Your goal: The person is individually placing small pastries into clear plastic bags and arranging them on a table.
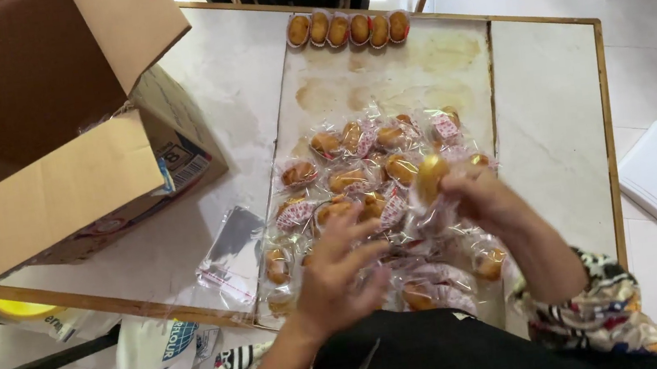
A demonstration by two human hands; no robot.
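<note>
The right hand (482, 196) grasps a wrapped cake (431, 177) in its fingers above the pile of wrapped cakes (360, 173) on the desk (553, 126). The left hand (339, 278), fingers released, covers some. A cardboard box (51, 134) stands left.

One head-worn camera looks steeply down, seemingly close, at the table (550, 101).
</note>
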